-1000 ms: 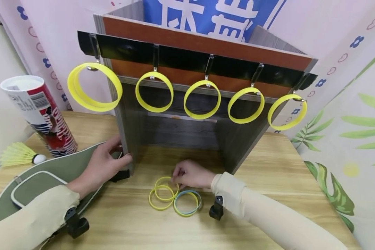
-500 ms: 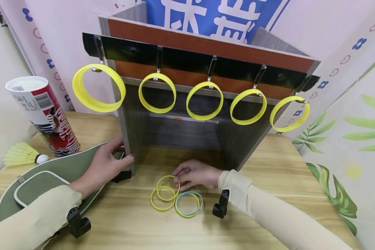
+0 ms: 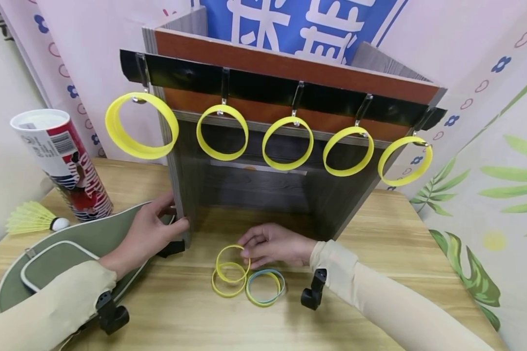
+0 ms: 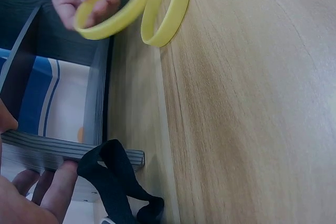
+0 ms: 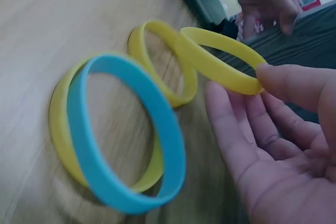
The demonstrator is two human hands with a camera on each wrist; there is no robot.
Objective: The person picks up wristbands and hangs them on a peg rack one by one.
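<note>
My right hand (image 3: pixel 274 243) pinches a yellow silicone wristband (image 5: pixel 215 68) between thumb and fingers, close over the tabletop. The held band is tilted and overlaps a second yellow wristband (image 5: pixel 137 51) on the table in the head view. Beside them, a blue wristband (image 5: pixel 173 145) lies over another yellow wristband (image 5: pixel 59 129). At the left, my left hand (image 3: pixel 151 231) grips the front edge of the grey wooden box's side panel (image 3: pixel 180 190), thumb at the front and fingers behind.
Yellow wristbands hang from hooks on a black strip (image 3: pixel 263 87) across the box front, above both hands. A green racket bag (image 3: pixel 83 239) lies under the left arm. Behind it are a red and white tube (image 3: pixel 66 161) and a yellow shuttlecock (image 3: pixel 30 218).
The right hand has shifted slightly right and its fingers have spread a little, still pinching the wristband, which has tipped slightly up. The left hand stays on the panel; the head view has shifted slightly.
</note>
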